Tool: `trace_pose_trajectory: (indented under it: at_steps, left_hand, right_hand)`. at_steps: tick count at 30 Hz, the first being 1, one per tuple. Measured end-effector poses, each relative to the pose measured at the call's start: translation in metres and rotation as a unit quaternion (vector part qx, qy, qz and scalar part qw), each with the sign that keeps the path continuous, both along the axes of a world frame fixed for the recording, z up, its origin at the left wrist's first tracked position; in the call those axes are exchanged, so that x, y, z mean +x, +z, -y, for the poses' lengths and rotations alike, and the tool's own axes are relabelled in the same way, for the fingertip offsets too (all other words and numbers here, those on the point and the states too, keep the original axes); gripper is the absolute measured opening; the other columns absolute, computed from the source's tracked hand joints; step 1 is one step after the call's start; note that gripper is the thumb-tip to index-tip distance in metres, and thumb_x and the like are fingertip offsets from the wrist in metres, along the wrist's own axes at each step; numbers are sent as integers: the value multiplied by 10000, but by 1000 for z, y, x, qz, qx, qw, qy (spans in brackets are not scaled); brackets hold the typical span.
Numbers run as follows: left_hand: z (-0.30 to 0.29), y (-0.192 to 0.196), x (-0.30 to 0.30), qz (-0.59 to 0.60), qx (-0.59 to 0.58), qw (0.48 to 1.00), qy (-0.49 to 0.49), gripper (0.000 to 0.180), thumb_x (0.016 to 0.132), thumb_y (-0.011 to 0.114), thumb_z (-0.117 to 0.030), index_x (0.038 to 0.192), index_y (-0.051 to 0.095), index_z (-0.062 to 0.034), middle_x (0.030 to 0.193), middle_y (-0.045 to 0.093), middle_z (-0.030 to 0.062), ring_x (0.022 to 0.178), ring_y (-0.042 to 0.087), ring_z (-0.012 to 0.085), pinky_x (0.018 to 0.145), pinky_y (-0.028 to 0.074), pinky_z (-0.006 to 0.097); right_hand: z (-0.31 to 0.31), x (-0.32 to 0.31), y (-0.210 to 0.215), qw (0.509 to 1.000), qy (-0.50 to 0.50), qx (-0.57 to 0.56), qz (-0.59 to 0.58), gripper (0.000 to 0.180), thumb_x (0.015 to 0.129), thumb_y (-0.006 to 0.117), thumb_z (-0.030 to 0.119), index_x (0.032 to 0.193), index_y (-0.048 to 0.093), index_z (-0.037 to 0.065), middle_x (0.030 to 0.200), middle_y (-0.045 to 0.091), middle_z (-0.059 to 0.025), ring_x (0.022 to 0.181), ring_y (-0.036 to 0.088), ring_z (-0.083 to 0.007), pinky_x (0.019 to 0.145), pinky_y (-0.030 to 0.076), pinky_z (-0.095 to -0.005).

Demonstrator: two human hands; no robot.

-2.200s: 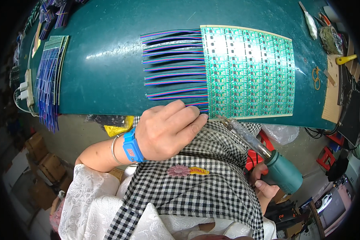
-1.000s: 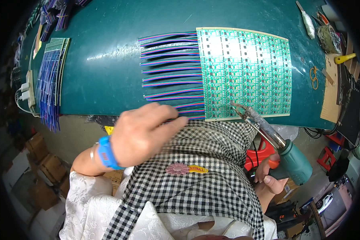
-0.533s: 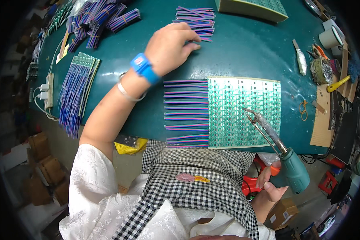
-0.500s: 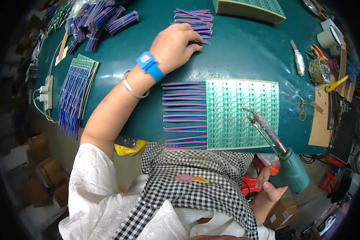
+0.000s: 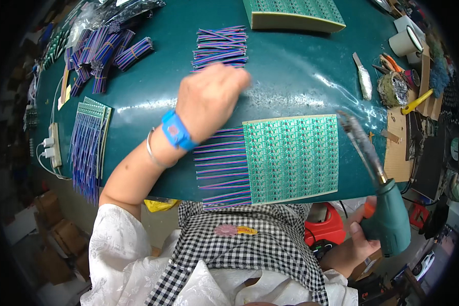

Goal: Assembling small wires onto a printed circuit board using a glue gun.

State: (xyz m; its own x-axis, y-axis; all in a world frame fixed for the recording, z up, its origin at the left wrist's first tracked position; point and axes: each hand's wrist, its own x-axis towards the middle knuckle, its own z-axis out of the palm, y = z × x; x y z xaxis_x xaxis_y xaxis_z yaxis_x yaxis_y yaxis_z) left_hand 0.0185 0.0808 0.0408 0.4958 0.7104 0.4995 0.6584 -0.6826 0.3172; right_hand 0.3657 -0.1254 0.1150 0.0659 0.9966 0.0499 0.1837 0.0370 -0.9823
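Observation:
My left hand [image 5: 209, 94], wearing a blue wrist strap, is over the bench just nearer me than a pile of cut multicoloured wires [image 5: 219, 48]. Its fingers are curled and partly blurred, and what they hold is hidden. My right hand [image 5: 359, 237] grips the teal handle of a soldering gun [image 5: 390, 219] at the bench's right front. The gun's metal tip rises just past the right edge of a green circuit board panel [image 5: 293, 158]. From that panel's left edge a row of blue, red and black wires [image 5: 222, 163] sticks out, partly under my left wrist.
Boards with wires attached [image 5: 89, 143] lie at the left beside a white power strip [image 5: 56, 148]. Bundled wires [image 5: 104, 51] are at the back left, a board stack [image 5: 296, 20] at the back. A white mug [image 5: 405, 42] and a wrapped blade [image 5: 363, 79] lie right.
My left hand has come back toward me from the wire pile. The soldering gun has moved right, its tip off the panel. The whole view has shifted slightly.

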Motion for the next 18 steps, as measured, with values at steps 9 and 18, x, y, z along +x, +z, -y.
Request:
trace_pose_trajectory:
  at_steps: [9, 18]
  left_hand:
    - [53, -6, 13, 17, -169, 984, -56, 298, 667, 700, 39, 956, 733, -25, 926, 652, 73, 802, 644, 252, 665, 542, 343]
    - [61, -9, 14, 17, -162, 984, -72, 356, 633, 700, 48, 986, 740, 21, 924, 639, 100, 799, 629, 256, 669, 535, 360]
  right_hand:
    - [10, -23, -49, 979, 98, -168, -60, 667, 752, 697, -61, 1384, 484, -78, 757, 569, -88, 592, 574, -173, 555, 493, -280]
    - [17, -31, -53, 963, 88, -235, -96, 659, 765, 694, -45, 1388, 480, -62, 768, 541, -77, 594, 555, -169, 560, 494, -295]
